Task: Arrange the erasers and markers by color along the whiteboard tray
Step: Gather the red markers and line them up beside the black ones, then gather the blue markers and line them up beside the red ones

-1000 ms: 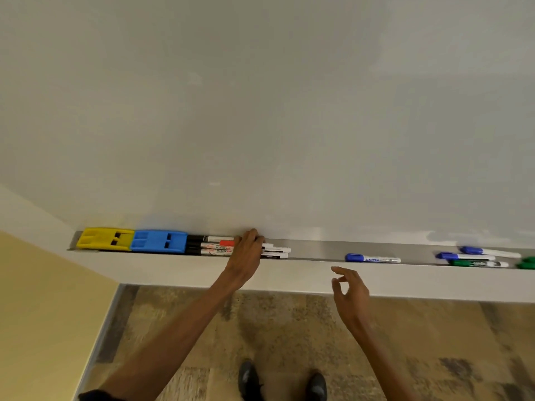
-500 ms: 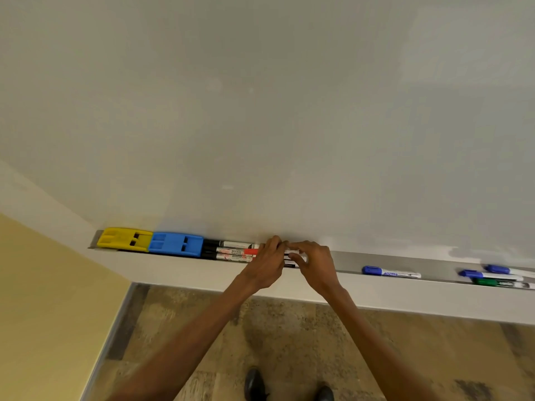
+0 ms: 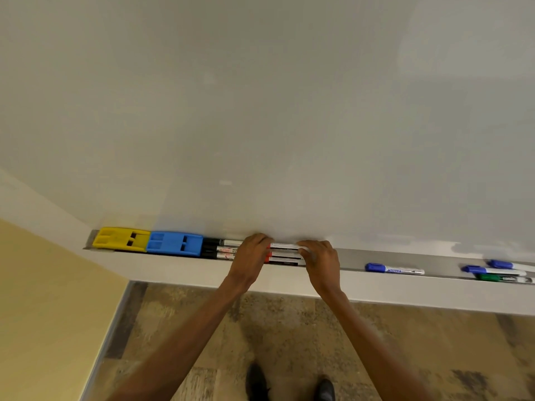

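Both hands bracketing the red-capped white markers (image 3: 285,253) lying lengthwise in the grey metal tray (image 3: 351,257): left hand (image 3: 251,257) covering caps, right hand (image 3: 322,260) pinching tail ends; black-capped markers (image 3: 218,249) leftward.

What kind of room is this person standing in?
Probably a classroom or meeting room: a large whiteboard fills the wall, and its tray holds a yellow eraser, a blue eraser and markers.

Print on the blue marker (image 3: 394,268) — and other labels — too blurred to read.
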